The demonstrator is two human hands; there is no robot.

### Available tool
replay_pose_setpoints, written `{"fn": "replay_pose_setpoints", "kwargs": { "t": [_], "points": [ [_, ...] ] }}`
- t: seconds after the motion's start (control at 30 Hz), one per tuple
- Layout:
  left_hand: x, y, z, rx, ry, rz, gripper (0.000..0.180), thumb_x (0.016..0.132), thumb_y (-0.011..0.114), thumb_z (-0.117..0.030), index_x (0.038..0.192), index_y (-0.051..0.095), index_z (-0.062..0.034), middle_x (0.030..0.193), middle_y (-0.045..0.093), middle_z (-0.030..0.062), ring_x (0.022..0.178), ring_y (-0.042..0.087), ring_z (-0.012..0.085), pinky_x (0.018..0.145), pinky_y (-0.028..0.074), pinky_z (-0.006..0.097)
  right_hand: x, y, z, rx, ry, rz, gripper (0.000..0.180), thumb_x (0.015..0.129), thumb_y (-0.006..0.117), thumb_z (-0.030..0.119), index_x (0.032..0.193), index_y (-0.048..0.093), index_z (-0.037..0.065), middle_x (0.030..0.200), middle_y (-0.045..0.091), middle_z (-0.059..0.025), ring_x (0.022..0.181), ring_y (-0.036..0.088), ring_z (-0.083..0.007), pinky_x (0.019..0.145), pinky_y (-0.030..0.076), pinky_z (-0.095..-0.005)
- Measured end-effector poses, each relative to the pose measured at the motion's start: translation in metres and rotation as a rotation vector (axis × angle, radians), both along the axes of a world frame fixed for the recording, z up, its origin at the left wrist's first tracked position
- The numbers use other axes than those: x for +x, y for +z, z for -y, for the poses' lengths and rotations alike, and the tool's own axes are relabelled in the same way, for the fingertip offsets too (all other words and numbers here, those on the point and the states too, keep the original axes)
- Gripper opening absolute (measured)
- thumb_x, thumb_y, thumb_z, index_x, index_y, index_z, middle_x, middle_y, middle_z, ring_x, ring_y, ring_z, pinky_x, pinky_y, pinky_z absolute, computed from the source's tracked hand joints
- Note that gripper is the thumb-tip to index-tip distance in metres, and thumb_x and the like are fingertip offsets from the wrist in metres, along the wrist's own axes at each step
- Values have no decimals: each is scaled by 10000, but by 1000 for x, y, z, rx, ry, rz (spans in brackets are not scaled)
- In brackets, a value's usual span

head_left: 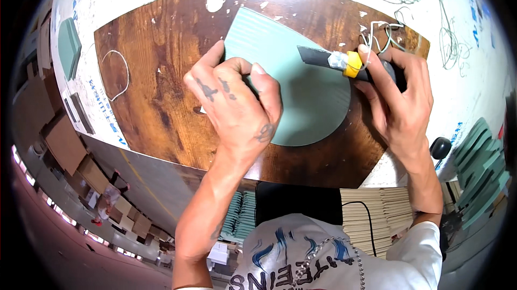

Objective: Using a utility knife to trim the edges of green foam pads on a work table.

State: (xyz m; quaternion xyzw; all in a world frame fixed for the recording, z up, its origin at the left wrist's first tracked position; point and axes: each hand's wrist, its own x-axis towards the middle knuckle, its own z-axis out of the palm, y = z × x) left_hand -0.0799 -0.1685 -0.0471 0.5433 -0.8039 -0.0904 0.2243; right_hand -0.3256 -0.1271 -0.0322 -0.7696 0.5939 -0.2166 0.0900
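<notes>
A flat pale-green panel (309, 110), rounded at its near end and with a corner pointing away from me, is in front of me over the brown wooden board. My left hand (237, 96) grips its left edge with curled fingers. In my right hand (401, 93) is a utility knife (353, 64) with a yellow collar and a dark handle. Its wide dark blade (313, 56) points left across the panel's far right edge; whether it touches cannot be told. A thin whitish strip (371, 34) curls beside the right fingers and the knife.
White scraps lie along the board's (156, 101) far edge, and a loop of thin strip (128, 69) at its left. More curled strips (449, 48) are at the far right. Green pieces stand at left (69, 48) and right (479, 166), near a black rounded object (440, 148). Another person (110, 196) is far off left.
</notes>
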Motion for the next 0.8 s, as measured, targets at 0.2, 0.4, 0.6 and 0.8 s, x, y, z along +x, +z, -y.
{"fn": "replay_pose_setpoints", "kwargs": {
  "t": [0.2,0.4,0.6,0.8],
  "points": [
    [5,-3,-3,23,40,-67,140,881,624,-9,973,521,13,1118,538,240,1021,468,347,895,364,487,21,1,50,-19,137,-14,442,815,810,241,1242,726,159,990,613,-97,852,570,-266,717,482,-379],
    [3,-8,-11,-18,61,-121,206,856,643,4,1030,533,19,1198,510,244,977,434,324,832,408,445,40,-6,90,-79,253,-46,376,873,773,304,1217,735,155,951,618,-90,836,577,-235,715,498,-341],
    [-8,-10,-6,33,50,-66,245,905,609,-92,1119,548,11,1211,511,251,1025,470,359,889,396,518,65,-10,150,-150,179,-14,319,913,741,232,1206,731,107,909,627,-116,799,601,-284,697,514,-365],
    [12,12,1,-81,-54,144,501,938,650,-259,1415,574,-125,1347,526,202,1196,494,360,936,379,544,61,40,70,239,-322,445,333,966,690,218,1223,703,7,987,666,-177,915,653,-276,827,517,-369]
  ]
}}
